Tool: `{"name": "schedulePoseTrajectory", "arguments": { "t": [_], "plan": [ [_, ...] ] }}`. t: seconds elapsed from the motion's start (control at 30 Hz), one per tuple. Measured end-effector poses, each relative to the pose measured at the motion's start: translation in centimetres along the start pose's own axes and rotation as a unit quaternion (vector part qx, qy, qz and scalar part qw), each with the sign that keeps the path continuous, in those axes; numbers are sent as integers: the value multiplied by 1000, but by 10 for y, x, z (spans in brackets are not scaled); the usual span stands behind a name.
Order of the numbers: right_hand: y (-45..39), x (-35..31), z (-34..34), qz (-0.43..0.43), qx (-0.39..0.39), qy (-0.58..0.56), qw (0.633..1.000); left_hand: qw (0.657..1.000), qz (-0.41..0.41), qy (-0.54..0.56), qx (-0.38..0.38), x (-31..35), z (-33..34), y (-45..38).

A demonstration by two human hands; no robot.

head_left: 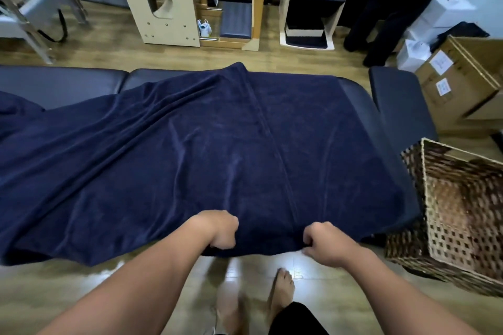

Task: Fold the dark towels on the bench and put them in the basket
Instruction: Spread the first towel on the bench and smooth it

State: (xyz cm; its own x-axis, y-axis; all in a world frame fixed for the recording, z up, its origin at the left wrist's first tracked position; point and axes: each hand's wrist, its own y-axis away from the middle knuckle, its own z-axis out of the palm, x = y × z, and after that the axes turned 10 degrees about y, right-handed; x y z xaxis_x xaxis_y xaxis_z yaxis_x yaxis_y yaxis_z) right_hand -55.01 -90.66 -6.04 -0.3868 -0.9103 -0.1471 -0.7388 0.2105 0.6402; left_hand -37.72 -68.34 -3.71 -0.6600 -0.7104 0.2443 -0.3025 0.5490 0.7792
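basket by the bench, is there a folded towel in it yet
No, the wicker basket shows only its bare woven bottom, while the dark blue towel lies spread on the bench, gripped at its near edge by both hands.

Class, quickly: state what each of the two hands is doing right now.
Left hand: grips the near edge of the towel.
Right hand: grips the same edge.

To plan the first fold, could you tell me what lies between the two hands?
Only the towel's near hem runs from left hand to right hand, seen in the head view.
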Motion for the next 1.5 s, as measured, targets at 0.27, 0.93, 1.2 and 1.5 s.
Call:
{"name": "schedulePoseTrajectory", "arguments": {
  "t": [0.27,0.93,1.2,1.5],
  "plan": [
    [-14,48,-20,133,179,19,975,973,-20,15,227,16,-5,-28],
    [-3,80,-47,61,-102,121,985,996,-16,75,44,54,-21,-54],
    [-54,101,-64,78,180,48,979,961,-103,101,238,68,-30,-76],
    [-83,114,-84,119,65,6,991,950,-88,128,269,81,-58,-103]
  ]
}}
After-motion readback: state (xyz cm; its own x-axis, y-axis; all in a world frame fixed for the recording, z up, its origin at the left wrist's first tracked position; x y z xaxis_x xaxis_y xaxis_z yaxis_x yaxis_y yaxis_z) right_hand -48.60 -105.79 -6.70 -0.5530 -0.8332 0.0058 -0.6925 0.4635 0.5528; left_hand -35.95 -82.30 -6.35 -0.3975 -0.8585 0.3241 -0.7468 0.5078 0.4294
